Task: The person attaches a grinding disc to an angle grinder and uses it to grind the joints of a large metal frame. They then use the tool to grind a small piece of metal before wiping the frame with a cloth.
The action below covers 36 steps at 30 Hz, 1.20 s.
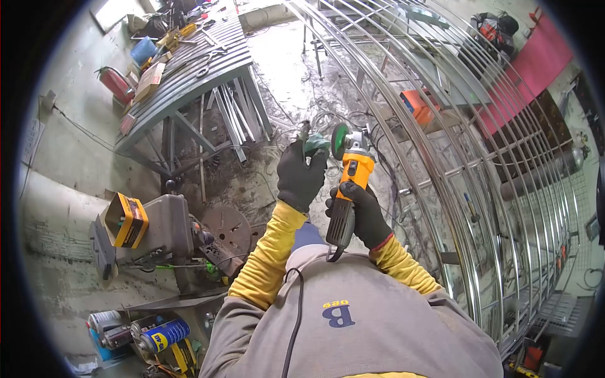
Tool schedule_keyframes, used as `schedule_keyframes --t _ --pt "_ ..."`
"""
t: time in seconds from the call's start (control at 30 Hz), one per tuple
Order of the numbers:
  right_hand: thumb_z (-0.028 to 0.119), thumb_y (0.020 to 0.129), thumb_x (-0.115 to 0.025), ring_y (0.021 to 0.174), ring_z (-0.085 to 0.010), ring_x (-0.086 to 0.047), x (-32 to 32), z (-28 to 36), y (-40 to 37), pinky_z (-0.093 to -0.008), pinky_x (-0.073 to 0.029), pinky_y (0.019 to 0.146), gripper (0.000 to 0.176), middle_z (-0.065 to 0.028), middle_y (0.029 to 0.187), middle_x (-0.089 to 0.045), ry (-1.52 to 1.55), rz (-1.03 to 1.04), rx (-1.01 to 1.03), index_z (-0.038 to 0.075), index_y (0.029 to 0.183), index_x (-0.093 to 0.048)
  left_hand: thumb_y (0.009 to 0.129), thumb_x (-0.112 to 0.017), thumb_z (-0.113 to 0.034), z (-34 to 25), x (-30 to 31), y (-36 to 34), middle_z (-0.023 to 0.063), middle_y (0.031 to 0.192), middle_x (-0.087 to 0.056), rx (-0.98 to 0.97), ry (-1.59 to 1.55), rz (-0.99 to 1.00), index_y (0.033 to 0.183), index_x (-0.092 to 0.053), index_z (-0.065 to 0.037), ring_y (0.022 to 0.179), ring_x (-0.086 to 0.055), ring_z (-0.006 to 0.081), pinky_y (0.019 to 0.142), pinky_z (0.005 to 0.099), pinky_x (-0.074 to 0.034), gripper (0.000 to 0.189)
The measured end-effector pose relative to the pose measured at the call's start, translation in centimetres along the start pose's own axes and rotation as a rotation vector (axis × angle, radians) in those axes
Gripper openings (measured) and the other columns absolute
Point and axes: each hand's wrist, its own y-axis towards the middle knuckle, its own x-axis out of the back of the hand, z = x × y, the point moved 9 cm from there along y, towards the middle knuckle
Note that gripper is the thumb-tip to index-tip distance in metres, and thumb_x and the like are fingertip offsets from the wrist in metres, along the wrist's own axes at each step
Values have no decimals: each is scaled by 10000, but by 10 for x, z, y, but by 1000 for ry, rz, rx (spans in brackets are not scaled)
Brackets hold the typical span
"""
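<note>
My right hand (pixel 356 211), in a black glove, grips the body of an orange and black angle grinder (pixel 350 189) held upright in front of my chest. A green disc (pixel 340 141) sits at its head. My left hand (pixel 301 173), also gloved in black, is raised beside the grinder's head and is closed on a small metal tool (pixel 307 135) next to the disc. The grinder's black cord (pixel 293 315) runs down over my grey shirt. Both sleeves are yellow.
A large curved frame of shiny steel bars (pixel 479 189) fills the right side. A steel workbench (pixel 189 69) with tools stands at the upper left. A drill press (pixel 164 233) with a yellow box is at the left, spray cans (pixel 161 335) below it. Cables litter the floor.
</note>
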Motion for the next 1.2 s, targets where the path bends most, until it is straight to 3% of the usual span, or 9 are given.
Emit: schedule_keyframes --t 0.03,0.13,0.47,0.53,0.57,0.63,0.73,0.87,1.2 --pt "291 939 -727 899 -240 -711 2 0 0 -434 -620 781 384 -97 1015 -669 6 -5 5 58 1201 -571 928 -730 -166 -1 -2 1 139 981 -763 -4 -1 8 1327 -652 -32 891 -748 243 793 372 -574 427" --pt "280 942 -710 899 -258 -713 5 2 0 -447 -626 799 392 -127 1034 -656 -3 -10 8 48 1215 -550 910 -736 -236 -17 -16 3 159 960 -733 -143 98 85 1165 -694 -55 912 -691 387 844 491 -529 315" --pt "266 949 -702 897 -260 -715 6 9 -5 -454 -625 798 392 -123 1036 -668 -32 -30 22 56 1236 -538 911 -749 -202 -33 -27 17 228 1031 -724 -248 292 166 1311 -642 -2 955 -701 428 816 481 -560 460" --pt "267 946 -704 895 -258 -715 5 10 -5 -452 -625 797 396 -120 1033 -669 -39 -29 24 56 1237 -537 938 -722 -171 -14 -31 24 204 1057 -729 -48 91 235 1393 -598 6 938 -719 319 804 413 -559 503" --pt "263 942 -705 884 -255 -717 5 10 -5 -448 -627 786 393 -114 1023 -668 -43 -35 25 60 1235 -540 938 -722 -171 -15 -29 26 204 1057 -729 -47 91 233 1393 -598 6 938 -719 319 804 413 -559 503" --pt "259 937 -707 872 -251 -719 5 11 -4 -443 -629 775 390 -108 1014 -667 -50 -39 25 64 1233 -543 975 -682 -131 12 -39 21 131 1076 -724 363 -328 350 1437 -564 5 946 -681 169 819 318 -541 496" --pt "261 939 -701 875 -247 -719 5 12 -4 -439 -627 780 393 -110 1019 -670 -40 -33 31 62 1236 -538 1003 -648 -96 26 -46 13 61 1087 -696 496 -540 372 1462 -543 -8 974 -620 92 851 260 -523 479" --pt "273 931 -711 885 -250 -720 7 11 -2 -444 -626 791 430 -118 1041 -669 -39 -8 22 64 1261 -531 1007 -636 -81 39 -51 10 60 1117 -685 510 -624 382 1490 -523 -21 984 -628 110 878 251 -522 500" --pt "292 911 -728 889 -271 -721 12 6 6 -456 -625 801 489 -125 1057 -663 -31 34 -10 79 1306 -535 1031 -594 -33 27 -41 30 89 1221 -686 295 -668 410 1543 -470 -3 1081 -637 133 943 269 -529 528"
